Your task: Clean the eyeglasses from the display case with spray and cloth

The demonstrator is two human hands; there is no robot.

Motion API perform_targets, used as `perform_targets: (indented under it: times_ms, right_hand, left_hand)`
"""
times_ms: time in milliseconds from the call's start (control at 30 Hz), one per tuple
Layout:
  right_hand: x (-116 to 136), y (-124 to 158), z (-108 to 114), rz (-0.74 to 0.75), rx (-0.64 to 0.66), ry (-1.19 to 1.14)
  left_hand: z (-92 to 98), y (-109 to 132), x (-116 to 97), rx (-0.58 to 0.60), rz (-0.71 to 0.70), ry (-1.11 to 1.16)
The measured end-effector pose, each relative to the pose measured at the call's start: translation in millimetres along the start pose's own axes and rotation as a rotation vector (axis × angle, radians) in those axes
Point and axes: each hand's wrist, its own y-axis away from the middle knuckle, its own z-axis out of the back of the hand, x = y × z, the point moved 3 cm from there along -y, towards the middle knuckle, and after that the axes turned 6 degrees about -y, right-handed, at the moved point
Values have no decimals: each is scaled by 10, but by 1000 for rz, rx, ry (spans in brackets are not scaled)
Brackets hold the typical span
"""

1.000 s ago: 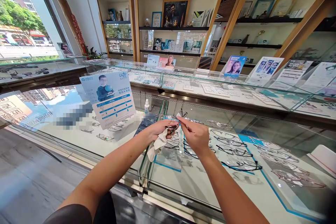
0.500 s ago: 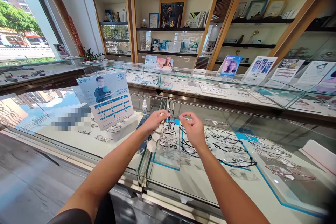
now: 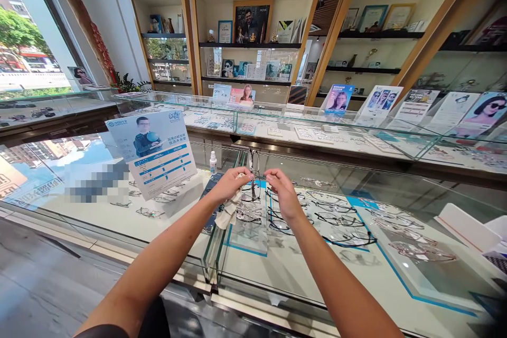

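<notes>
Both my hands are raised over a glass display counter (image 3: pixel 277 274). My left hand (image 3: pixel 231 184) is closed on a white cleaning cloth (image 3: pixel 227 215) that hangs below it, and its fingertips pinch one temple of a pair of dark-framed glasses (image 3: pixel 253 174). The glasses stand turned on end, lenses one above the other. My right hand (image 3: pixel 280 190) pinches the other temple, fingers curled. Inside the counter, several frames (image 3: pixel 344 232) lie in rows under the glass.
A blue-and-white standing leaflet (image 3: pixel 156 150) and a small spray bottle (image 3: pixel 213 162) sit on the counter to the left. A white box (image 3: pixel 467 227) lies at the right. A second glass counter (image 3: pixel 317 129) with brochures and wooden wall shelves (image 3: pixel 253 42) stand behind.
The glasses went from lying sideways between my hands to standing on end with the temples spread apart. My hands moved apart and slightly up; the view shifted a little to the right.
</notes>
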Motion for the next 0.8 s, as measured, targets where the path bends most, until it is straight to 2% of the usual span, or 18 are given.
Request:
perform_targets:
  times_ms: [300, 567, 800]
  right_hand:
    - [-108, 25, -70, -118, 59, -195]
    - [-125, 38, -156, -223, 52, -303]
    - [-88, 50, -156, -244, 29, -341]
  left_hand:
    - [-2, 34, -63, 21, -16, -52]
    - [-20, 33, -56, 54, -62, 7]
    - [-17, 41, -62, 67, -62, -13]
